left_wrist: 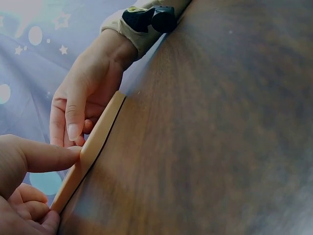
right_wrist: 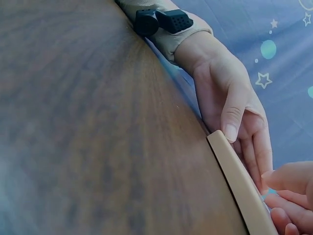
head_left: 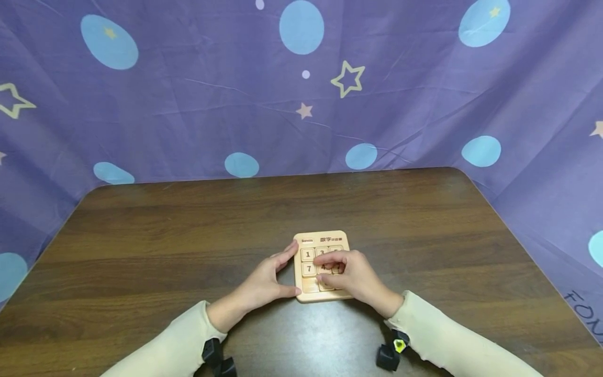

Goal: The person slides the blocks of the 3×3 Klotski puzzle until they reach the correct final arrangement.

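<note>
A pale wooden number slide puzzle (head_left: 325, 298) lies flat on the table, its thin side edge also showing in both wrist views. My left hand (head_left: 256, 285) holds its left side, the thumb at the lower left corner and the fingers along the upper left edge. Over the numbered tiles is my right hand (head_left: 363, 275), index finger and thumb apart, with fingertips at the tiles. Tile 1 (head_left: 308, 254) and tile 7 (head_left: 309, 269) show plainly; the bare slot (head_left: 310, 285) is at the lower left. The right hand covers part of the right-hand tiles.
The brown wooden table (head_left: 188, 225) extends around the puzzle on all sides. Behind it hangs a purple curtain (head_left: 212, 104) with stars and blue dots. Black wrist cameras are strapped at both light sleeves (head_left: 452, 335).
</note>
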Motion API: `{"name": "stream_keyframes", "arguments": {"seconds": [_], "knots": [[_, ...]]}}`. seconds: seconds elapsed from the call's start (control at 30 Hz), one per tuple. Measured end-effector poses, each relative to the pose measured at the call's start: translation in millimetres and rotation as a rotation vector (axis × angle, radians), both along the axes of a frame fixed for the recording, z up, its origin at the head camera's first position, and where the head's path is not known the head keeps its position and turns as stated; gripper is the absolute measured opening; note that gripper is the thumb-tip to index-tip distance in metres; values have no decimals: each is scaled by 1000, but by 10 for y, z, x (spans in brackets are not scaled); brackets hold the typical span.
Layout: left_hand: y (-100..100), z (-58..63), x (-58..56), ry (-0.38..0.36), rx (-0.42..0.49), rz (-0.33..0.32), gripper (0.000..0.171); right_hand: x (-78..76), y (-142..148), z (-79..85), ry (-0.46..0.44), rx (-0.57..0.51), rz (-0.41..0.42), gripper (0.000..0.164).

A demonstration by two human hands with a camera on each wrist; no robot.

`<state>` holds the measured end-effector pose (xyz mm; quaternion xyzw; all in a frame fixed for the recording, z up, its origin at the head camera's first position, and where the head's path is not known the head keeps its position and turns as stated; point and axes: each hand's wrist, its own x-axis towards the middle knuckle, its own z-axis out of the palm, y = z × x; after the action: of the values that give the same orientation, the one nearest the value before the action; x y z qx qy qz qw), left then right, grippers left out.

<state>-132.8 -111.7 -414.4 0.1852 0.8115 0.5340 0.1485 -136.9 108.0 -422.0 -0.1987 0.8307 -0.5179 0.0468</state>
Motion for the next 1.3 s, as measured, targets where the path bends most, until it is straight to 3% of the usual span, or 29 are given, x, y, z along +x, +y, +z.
{"name": "stream_keyframes", "arguments": {"seconds": [0.33,0.87,1.3], "knots": [[-1,1,1,-1,3,-1,88,-2,-11,15,-36,-1,-14,28],[-9,0,4,-10,3,14,89,2,-22,11,18,32,18,27],[-2,-3,-4,4,1,12,89,6,37,-34,31,22,94,23]]}}
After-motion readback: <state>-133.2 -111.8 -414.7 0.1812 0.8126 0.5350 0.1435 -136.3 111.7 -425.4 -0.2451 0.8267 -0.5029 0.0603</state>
